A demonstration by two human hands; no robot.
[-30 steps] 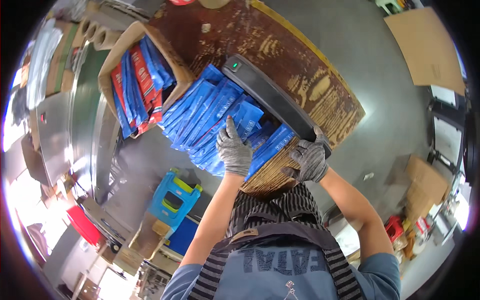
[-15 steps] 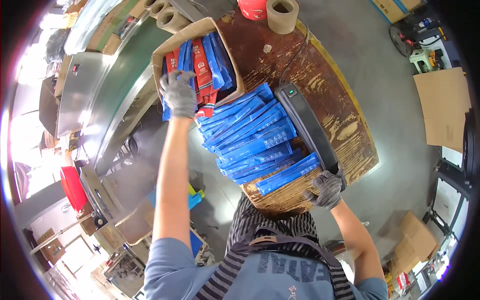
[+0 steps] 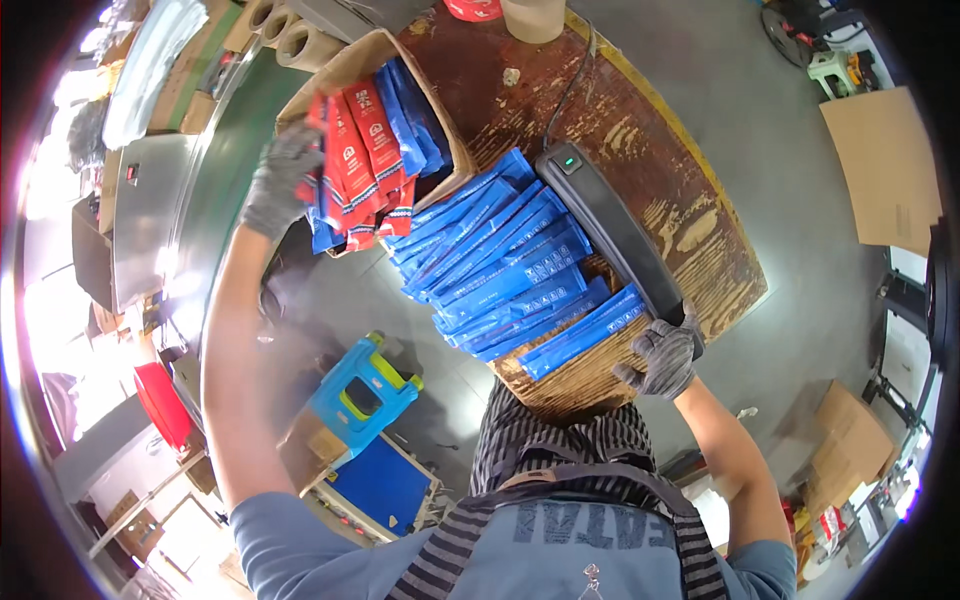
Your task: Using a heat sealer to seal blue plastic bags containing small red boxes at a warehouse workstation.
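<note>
My left hand [image 3: 280, 185], in a grey glove, is at the left side of an open cardboard box [image 3: 448, 125]. Its fingers are closed on the edge of a red packet [image 3: 348, 155], though motion blurs the fingertips. More red packets and upright blue packets [image 3: 402, 112] fill the box. My gloved right hand [image 3: 664, 358] rests at the near end of a long black bar-shaped device [image 3: 618, 235] with a green light, fingers apart. Left of the device, several flat blue packets [image 3: 515, 275] overlap in a row. One blue packet [image 3: 582, 333] lies nearest my right hand.
The worn wooden table [image 3: 690, 240] has a yellow curved edge. A cable [image 3: 572, 85] runs from the device's far end. Cardboard rolls [image 3: 305, 45] stand behind the box. A blue and green plastic stool [image 3: 368, 395] is on the floor at lower left.
My left hand has moved left and slightly down from over the packets to the box's side. Red packets in the box have shifted and fanned out leftward. My right hand stays at the device.
</note>
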